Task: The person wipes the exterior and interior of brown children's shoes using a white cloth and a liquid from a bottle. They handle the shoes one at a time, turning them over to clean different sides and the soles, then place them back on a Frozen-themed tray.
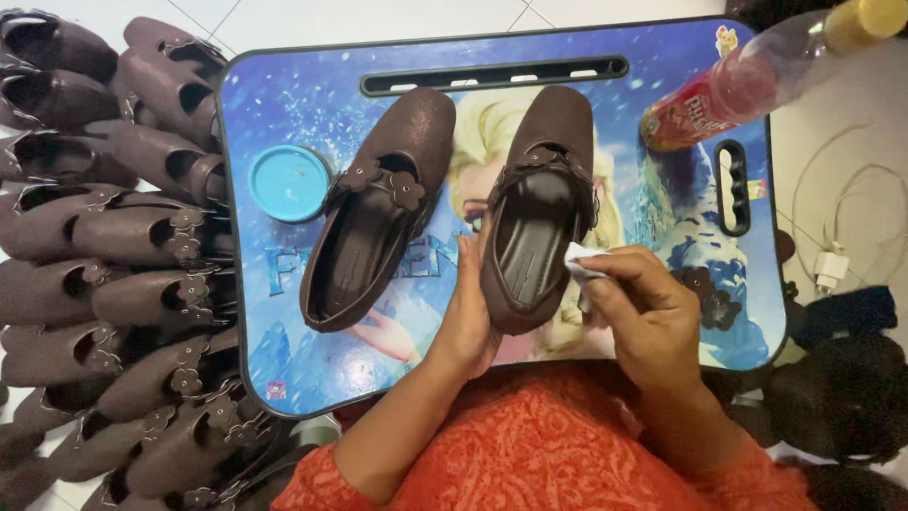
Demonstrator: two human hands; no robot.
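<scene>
— From the head view, what's the left hand point(465, 322) doing?

— It's cupped against the side of a dark brown shoe point(536, 213) with a flower strap. The fingers point(464, 257) lie nearly straight along the shoe's left flank, palm pressed to it near the heel; the thumb is hidden behind the shoe, so I can't tell whether it wraps under. The hand is steadying the shoe rather than being clenched round it.

— And the right hand point(643, 317)?

— Its fingers point(619, 267) are curled in and pinched closed on a small white cloth point(579, 262), which touches the shoe's right edge by the opening.

— Where does that shoe sit?

— On the worktop point(303, 369), a small blue lap table with a cartoon print, heel end towards the person and toe pointing away.

— Anything beside it?

— A matching second shoe point(374, 213) lies just to the left, tilted, untouched. Left of that is a round blue lid point(288, 183), flat on the worktop. At the far right corner stands a clear bottle point(757, 80) with a red label and yellow cap.

— And off the table?

— A heap of brown shoes point(123, 274) of the same kind on the floor to the left, and a white charger cable point(837, 255) on the right. The person's orange sleeve point(530, 454) fills the bottom.
</scene>
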